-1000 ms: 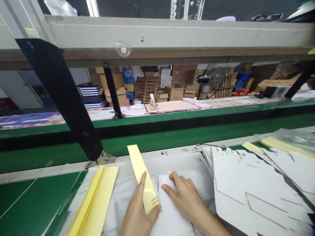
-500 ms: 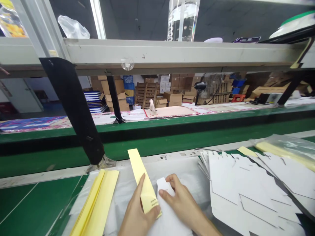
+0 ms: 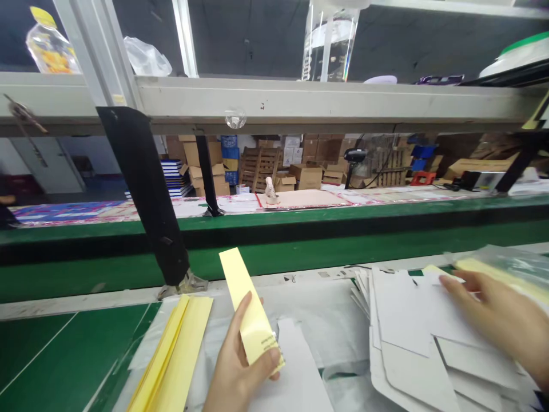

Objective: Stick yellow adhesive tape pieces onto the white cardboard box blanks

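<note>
Right hand (image 3: 500,309) now at white cards (image 3: 412,366), yellow strip (image 3: 240,280) in left hand (image 3: 235,369)

Smooth yellow paper strip (image 3: 256,320), matt white cards (image 3: 405,315), perhaps glossy plastic film (image 3: 508,259)

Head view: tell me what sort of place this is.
Likely a factory or packing workshop: cardboard boxes in the background, a green workbench, a pile of white card pieces.

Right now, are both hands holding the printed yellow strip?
No, only the left hand holds the strip; the right hand is at the white cards.
</note>
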Tool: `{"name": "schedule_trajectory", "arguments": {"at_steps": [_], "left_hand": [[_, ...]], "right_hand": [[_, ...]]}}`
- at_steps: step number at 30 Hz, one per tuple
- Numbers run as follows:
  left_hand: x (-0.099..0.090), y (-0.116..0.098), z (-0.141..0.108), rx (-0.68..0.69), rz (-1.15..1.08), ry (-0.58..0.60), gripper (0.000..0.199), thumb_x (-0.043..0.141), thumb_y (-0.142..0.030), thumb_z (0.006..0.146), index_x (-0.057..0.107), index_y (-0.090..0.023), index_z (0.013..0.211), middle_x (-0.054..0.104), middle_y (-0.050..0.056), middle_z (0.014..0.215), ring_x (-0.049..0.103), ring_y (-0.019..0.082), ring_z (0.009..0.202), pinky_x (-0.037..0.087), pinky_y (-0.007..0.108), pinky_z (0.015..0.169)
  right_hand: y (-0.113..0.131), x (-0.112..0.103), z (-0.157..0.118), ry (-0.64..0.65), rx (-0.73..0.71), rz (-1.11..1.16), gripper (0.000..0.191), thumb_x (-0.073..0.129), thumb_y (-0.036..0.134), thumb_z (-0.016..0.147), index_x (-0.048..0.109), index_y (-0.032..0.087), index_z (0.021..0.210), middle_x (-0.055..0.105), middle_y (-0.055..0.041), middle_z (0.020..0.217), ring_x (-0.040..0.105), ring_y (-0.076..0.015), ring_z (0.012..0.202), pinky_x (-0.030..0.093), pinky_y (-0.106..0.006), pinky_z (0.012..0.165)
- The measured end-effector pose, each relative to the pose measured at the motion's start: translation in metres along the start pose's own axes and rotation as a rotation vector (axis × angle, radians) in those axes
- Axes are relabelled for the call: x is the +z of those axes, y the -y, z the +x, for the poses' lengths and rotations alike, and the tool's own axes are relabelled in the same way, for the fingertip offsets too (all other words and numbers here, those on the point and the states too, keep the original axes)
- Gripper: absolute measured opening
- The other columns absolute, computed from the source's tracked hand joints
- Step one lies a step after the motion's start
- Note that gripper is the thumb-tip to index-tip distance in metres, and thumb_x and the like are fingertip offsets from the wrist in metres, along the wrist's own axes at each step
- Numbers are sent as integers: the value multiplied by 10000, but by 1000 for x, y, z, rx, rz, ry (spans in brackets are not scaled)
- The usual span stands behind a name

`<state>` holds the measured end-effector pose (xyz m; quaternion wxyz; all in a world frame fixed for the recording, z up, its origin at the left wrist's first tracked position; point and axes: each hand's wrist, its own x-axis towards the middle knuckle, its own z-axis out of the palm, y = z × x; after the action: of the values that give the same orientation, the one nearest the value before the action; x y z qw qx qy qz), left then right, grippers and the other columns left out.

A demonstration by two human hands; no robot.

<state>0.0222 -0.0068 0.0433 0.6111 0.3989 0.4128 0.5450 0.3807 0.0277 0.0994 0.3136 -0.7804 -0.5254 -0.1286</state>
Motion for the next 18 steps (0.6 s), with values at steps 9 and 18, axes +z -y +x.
{"name": "schedule_trajectory", "arguments": {"at_steps": [9,18], "left_hand": [[-7,15,5,-11,58,111,865,687,-335,647,132,-307,1310,463,102,1160,523,139,711,473,249,542],[-10,19,8,-23,107,121,897,688,-369,632,126,-281,1326,490,110,1171,566,191,798,487,259,592]], "right_hand": [[169,28,-112,712,-388,633,133,430,331,805,526,239,809,558,-23,887,508,-182,879,419,-301,763],[168,67,-125,849,-283,880,129,487,267,798,512,188,700,503,8,771,490,-132,784,384,-246,712]]}}
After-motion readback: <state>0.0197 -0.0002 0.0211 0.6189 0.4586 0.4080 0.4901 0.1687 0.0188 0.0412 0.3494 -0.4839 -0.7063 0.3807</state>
